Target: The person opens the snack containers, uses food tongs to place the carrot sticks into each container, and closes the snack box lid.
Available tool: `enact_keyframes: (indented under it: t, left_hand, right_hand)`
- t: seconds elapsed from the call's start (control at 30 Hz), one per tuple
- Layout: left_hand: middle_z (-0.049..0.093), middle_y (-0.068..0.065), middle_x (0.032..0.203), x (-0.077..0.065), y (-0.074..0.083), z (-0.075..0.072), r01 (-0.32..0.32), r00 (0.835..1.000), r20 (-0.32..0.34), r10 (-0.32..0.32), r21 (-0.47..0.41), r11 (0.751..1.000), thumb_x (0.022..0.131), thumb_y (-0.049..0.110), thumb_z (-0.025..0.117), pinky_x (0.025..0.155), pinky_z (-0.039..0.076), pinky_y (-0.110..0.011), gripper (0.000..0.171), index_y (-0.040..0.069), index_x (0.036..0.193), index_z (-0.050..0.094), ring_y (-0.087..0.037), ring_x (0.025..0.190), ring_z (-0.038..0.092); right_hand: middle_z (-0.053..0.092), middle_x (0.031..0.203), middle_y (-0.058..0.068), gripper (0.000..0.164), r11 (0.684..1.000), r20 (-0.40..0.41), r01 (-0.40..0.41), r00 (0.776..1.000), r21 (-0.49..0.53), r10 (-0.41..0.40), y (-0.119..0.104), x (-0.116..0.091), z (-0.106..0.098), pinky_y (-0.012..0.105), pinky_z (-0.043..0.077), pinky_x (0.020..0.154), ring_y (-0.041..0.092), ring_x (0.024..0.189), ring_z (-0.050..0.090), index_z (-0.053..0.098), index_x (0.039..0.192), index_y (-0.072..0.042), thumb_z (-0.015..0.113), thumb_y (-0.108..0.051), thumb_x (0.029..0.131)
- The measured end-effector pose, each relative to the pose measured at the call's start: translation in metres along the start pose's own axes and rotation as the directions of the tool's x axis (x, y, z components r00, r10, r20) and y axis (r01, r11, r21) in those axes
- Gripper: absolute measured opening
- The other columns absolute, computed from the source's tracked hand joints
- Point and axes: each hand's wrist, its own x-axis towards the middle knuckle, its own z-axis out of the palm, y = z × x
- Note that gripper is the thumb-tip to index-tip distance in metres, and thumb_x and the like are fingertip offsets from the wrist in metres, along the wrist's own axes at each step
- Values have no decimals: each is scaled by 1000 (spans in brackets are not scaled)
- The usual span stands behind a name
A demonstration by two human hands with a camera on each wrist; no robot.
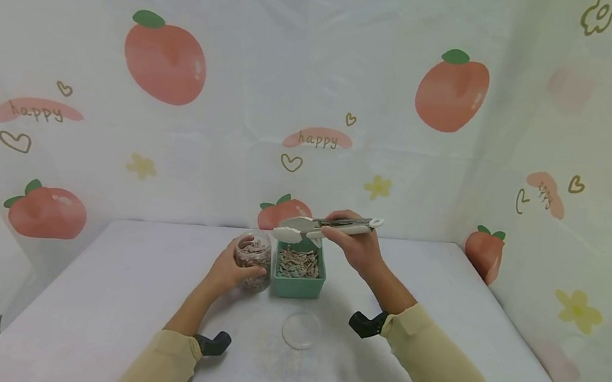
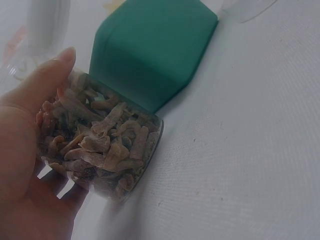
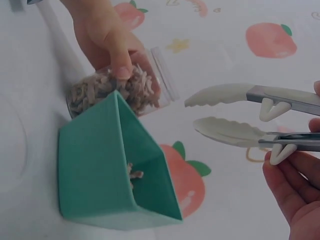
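Observation:
My left hand (image 1: 231, 269) grips a clear jar (image 1: 252, 280), its thumb and fingers round the side. Brownish-grey dried strips (image 2: 100, 145) fill much of the jar, which stands without a lid. Close against its right side is a green rectangular box (image 1: 296, 287) holding more of the same dried pieces (image 1: 297, 263). My right hand (image 1: 354, 241) holds a pair of tongs (image 1: 336, 225) with white scalloped tips above the box and jar. In the right wrist view the tong tips (image 3: 227, 131) are apart, with nothing between them.
A clear round lid (image 1: 301, 330) lies on the white table (image 1: 153, 312) in front of the box. A white wall sheet (image 1: 220, 142) printed with fruit hangs behind the table and along its right side. Each wrist carries a black camera mount (image 1: 367, 324).

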Motion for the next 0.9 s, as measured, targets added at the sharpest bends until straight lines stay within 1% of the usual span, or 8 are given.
enact_keyframes:
  t: [0.23, 0.33, 0.4, 0.57, 0.67, 0.77, 0.9]
  left_hand:
    - [41, -18, 144, 0, 0, 0, -2, 1000, -2, 2, 3, 1000, 76, 28, 85, 106, 34, -53, 91, 15, 149, 32, -33, 132, 39]
    - [40, -17, 145, 0, 0, 0, -4, 1000, -3, 4, 2, 1000, 76, 28, 85, 106, 33, -53, 91, 15, 149, 32, -33, 133, 39]
    - [40, -17, 146, 0, 0, 0, -5, 1000, -4, 5, 3, 1000, 76, 28, 85, 107, 33, -53, 91, 15, 149, 32, -33, 133, 38]
    - [41, -17, 145, -1, 0, 0, -10, 1000, -5, 10, -9, 1000, 76, 27, 85, 106, 33, -53, 91, 14, 148, 32, -33, 132, 39]
    - [42, -17, 143, -1, 0, -1, -15, 1000, -9, 15, -10, 1000, 75, 27, 85, 106, 34, -53, 90, 14, 148, 33, -33, 131, 41]
    - [42, -17, 143, -1, 1, -1, -22, 1000, -10, 22, -2, 1000, 76, 27, 85, 106, 34, -52, 90, 14, 148, 33, -32, 131, 41]
    - [43, -17, 143, -1, 1, -1, -26, 1000, -11, 26, 2, 1000, 76, 27, 85, 105, 35, -52, 91, 14, 149, 33, -32, 130, 41]
  right_hand:
    - [65, 99, 30, 23, 999, -7, -39, 999, 2, 39, 3, -8, -10, 24, 50, 72, 14, 82, 61, 62, 107, 16, 67, 5, 87]
    - [64, 101, 32, 24, 999, -10, -50, 999, 20, 50, 10, -10, -15, 23, 49, 72, 16, 83, 61, 61, 107, 15, 68, 5, 87]
    - [63, 101, 30, 25, 998, -3, -59, 998, 27, 59, 16, -12, -17, 24, 50, 72, 19, 84, 60, 61, 107, 14, 69, 4, 86]
    - [63, 104, 23, 32, 994, 33, -105, 994, 7, 105, 28, -15, -22, 26, 51, 74, 24, 86, 58, 60, 111, 10, 73, -1, 84]
    - [61, 109, 24, 37, 989, 57, -148, 987, -8, 148, 33, -16, -24, 27, 50, 75, 25, 87, 57, 59, 115, 10, 73, 0, 83]
    - [59, 114, 30, 40, 983, 83, -181, 980, -7, 181, 35, -16, -26, 28, 49, 75, 29, 90, 55, 56, 119, 12, 72, 3, 83]
    - [56, 119, 34, 43, 978, 133, -206, 969, -43, 210, 28, -16, -27, 32, 47, 79, 37, 98, 53, 54, 121, 13, 70, 3, 83]
